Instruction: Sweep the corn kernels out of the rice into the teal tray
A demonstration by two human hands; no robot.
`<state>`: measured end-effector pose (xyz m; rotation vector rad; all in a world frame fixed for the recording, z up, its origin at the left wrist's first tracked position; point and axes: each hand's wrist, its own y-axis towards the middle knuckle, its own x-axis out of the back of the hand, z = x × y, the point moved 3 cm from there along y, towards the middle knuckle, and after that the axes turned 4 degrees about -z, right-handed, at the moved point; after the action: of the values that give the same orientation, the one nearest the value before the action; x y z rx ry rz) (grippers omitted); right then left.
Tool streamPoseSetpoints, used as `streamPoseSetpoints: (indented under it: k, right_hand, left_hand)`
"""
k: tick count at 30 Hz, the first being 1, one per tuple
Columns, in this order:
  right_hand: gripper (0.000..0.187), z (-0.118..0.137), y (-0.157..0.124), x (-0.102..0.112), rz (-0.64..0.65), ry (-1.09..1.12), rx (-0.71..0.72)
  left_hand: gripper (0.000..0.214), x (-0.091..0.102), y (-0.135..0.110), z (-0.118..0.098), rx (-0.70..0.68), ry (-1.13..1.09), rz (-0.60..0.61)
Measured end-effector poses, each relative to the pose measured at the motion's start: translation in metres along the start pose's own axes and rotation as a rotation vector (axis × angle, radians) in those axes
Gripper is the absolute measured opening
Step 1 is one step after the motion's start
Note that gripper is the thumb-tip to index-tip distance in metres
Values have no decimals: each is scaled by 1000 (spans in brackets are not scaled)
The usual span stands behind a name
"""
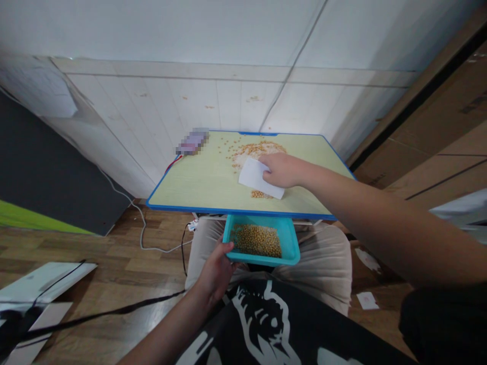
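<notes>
Turquoise in colour, a rectangular, open-topped plastic tray [291,241] is held at six o'clock of a pale yellow-green, blue-edged rectangular bench [190,187], just below the near edge; whether it is also borne by the thighs cannot be told. Its rim is gripped at about eight o'clock by the fingers of the left hand [218,268], and much of its floor is covered by small round golden beans [258,241]. Over the bench, a thin white rectangular sheet [251,173] is pinched between the thumb and closed fingers of the right hand [283,170], reached in from four o'clock. At twelve o'clock of the sheet, loose golden beans [253,149] are spread among whitish grains [239,160]; at six o'clock, a small cluster of beans [257,194] is partly covered by it. At ten o'clock on the bench, a purplish object [193,141] is blurred beyond recognition.
</notes>
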<state>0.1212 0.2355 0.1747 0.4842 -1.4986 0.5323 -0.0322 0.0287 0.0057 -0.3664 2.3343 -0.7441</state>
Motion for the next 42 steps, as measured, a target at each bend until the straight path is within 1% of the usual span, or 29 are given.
streamPoseSetpoints:
  k: [3, 8, 14, 19, 24, 30, 38, 42]
  right_hand:
    - [37, 2, -1, -1, 17, -7, -1]
    - [38, 4, -4, 0, 42, -10, -6]
    - [39, 8, -7, 3, 74, -22, 6]
    - [41, 10, -8, 4, 95, -36, 12]
    - [43, 14, -11, 4, 117, -45, 48]
    - [41, 19, -19, 7, 143, -55, 80]
    - [36, 18, -28, 8, 123, -51, 97]
    - [35, 16, -29, 5, 132, -55, 118]
  left_hand:
    - [60, -1, 0, -1, -14, 8, 6]
    - [57, 1, 0, 0, -19, 1, 15]
    - [62, 1, 1, -1, -24, -9, 31]
    - [59, -1, 1, -2, -10, -13, 12]
    - [56, -2, 1, -2, -12, -1, 3]
    - [51, -2, 2, -1, -24, 19, 33]
    - [57, -5, 0, -3, -5, 5, 26]
    - [53, -6, -1, -4, -7, -9, 18]
